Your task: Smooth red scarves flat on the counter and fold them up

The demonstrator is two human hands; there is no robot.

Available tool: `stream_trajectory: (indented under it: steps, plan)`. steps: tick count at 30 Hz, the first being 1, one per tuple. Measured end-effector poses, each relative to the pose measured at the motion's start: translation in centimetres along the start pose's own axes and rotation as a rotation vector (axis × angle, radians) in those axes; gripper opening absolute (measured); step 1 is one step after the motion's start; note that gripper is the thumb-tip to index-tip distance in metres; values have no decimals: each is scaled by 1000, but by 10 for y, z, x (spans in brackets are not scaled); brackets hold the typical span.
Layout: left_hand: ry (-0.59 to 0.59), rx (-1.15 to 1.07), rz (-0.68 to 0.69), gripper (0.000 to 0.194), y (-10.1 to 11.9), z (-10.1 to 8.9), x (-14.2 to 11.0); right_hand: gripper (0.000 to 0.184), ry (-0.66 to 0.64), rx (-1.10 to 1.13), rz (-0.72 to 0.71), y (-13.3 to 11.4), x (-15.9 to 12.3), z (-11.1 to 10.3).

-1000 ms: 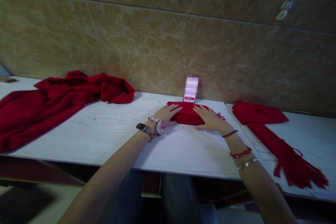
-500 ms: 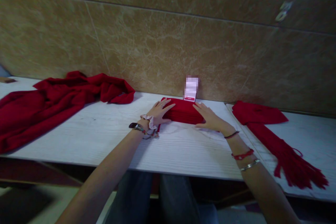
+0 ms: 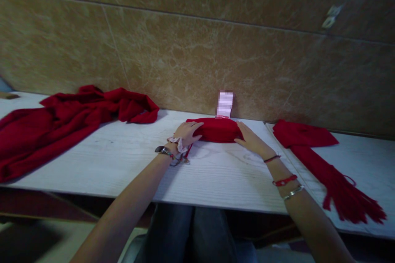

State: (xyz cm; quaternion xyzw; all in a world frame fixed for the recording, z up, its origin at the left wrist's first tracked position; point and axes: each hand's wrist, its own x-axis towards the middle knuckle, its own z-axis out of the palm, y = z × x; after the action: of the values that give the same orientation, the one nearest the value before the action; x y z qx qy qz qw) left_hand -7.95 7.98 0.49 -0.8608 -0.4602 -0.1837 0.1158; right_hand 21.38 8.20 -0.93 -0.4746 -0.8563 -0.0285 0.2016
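Note:
A folded red scarf (image 3: 217, 130) lies on the white table, its upper face bulging slightly. My left hand (image 3: 187, 131) grips its left end, fingers over the top and thumb at the front. At the opposite end my right hand (image 3: 249, 137) holds it the same way, fingers behind and thumb in front. A thin red strand hangs from the fold near my left wrist. Just behind the scarf a pale card-like tag (image 3: 225, 104) leans against the wall, its print blurred out.
A loosely crumpled red scarf (image 3: 77, 111) spreads over the left of the white table (image 3: 123, 164). On the right lies another red scarf (image 3: 308, 152), partly folded, with a fringed end. A brown marbled wall (image 3: 185, 57) runs along the back. Near the far left corner is a small brown object (image 3: 8, 95).
Both hands have shifted from lying over the scarf's ends to gripping its sides. The scarf has gone from flat with layered edges to a smoother, bulging shape.

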Motion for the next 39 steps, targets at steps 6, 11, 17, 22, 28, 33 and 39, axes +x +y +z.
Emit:
stream_trajectory:
  steps: [6, 11, 17, 22, 28, 33, 39]
  plan:
    - [16, -16, 29, 53, -4, 2, -3, 66, 61, -7, 19, -12, 2, 4]
    - [-122, -48, 66, 75, -10, 3, -3, 67, -130, 67, -41, -16, -1, 11]
    - [-158, -81, 60, 61, -11, -1, -1, 68, 85, 106, -1, -3, 6, 6]
    - [-135, -113, 102, 53, -19, -2, -2, 73, -62, 201, -56, 3, 7, 6]
    - [-39, -128, 67, 59, -34, 3, -5, 64, -16, 153, -66, -1, 3, 0]
    - [-111, -35, 54, 66, -19, -1, -5, 51, 210, 126, -177, -23, 7, -13]
    - [-137, 24, 24, 48, -18, -13, 10, 26, 271, 90, -241, -42, 8, -7]
